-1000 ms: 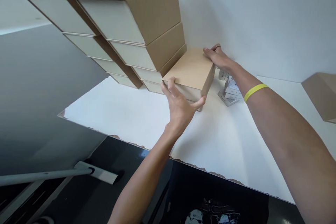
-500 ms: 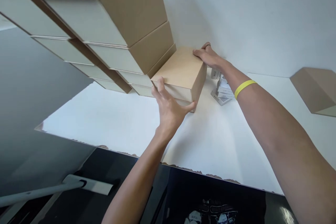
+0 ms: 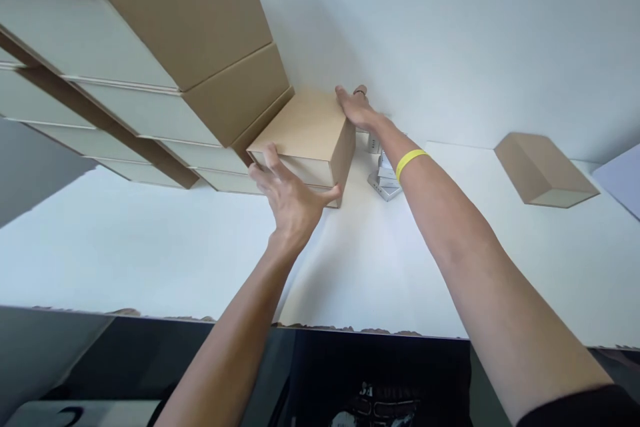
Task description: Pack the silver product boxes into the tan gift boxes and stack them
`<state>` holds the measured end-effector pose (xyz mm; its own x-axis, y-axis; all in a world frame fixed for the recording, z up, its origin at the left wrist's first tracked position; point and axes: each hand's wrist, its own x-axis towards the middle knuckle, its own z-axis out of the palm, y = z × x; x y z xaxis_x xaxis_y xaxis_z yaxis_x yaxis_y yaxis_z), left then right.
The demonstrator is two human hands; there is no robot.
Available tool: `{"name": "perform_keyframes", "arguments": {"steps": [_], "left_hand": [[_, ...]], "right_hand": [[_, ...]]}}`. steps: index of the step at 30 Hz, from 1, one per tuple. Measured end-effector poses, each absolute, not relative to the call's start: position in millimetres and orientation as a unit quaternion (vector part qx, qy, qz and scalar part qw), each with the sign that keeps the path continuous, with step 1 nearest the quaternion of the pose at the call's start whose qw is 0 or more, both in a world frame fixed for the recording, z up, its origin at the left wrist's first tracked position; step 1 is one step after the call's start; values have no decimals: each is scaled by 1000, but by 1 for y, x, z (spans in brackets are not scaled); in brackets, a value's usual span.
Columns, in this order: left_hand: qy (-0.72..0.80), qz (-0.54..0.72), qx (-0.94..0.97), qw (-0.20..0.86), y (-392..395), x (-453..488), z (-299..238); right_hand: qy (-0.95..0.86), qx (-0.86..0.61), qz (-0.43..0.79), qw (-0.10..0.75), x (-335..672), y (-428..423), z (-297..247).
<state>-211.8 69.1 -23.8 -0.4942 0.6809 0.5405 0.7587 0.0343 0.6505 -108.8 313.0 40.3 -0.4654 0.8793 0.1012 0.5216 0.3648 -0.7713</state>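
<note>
A brown cardboard box point(image 3: 303, 123) with a pale front lies on top of another box point(image 3: 337, 200) on the white table, beside the tall stack. My left hand point(image 3: 293, 203) grips its front, fingers at the left front edge and thumb round the right front corner. At the far right corner, my right hand point(image 3: 356, 107) holds the same box, with its fingers partly hidden behind the back edge. A ring is on a finger of this hand, and a yellow band point(image 3: 410, 161) circles the forearm.
Boxes in a tall stack point(image 3: 200, 33) rise at the left against the white wall point(image 3: 450, 33). Small white-grey packs point(image 3: 385, 183) lie behind my right forearm. Another brown box point(image 3: 545, 170) stands at the right. The white table point(image 3: 150, 247) has a chipped front edge.
The view has shifted to the right, so the stack and box appear farther left. Both hands keep nearly the same places on the box.
</note>
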Motion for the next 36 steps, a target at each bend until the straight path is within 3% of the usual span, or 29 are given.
{"name": "perform_keyframes", "arguments": {"steps": [11,19,25,29,36], "left_hand": [[-757,-454,-470,-19,76,-203,-7],[-709,-484,-511,-36,55,-202,2],[-587,-504,-628,89,-17,-171,-8],[-524,-525,-654,149,-52,-156,-27],[-510,-506,-686,115,-70,-146,-57]], "right_hand": [[-789,-486,235,293,-14,267,78],[-788,-529,289,128,74,214,72],[-805,-480,336,97,78,207,58],[-805,-463,342,148,86,209,38],[-794,-382,406,241,91,198,-17]]}}
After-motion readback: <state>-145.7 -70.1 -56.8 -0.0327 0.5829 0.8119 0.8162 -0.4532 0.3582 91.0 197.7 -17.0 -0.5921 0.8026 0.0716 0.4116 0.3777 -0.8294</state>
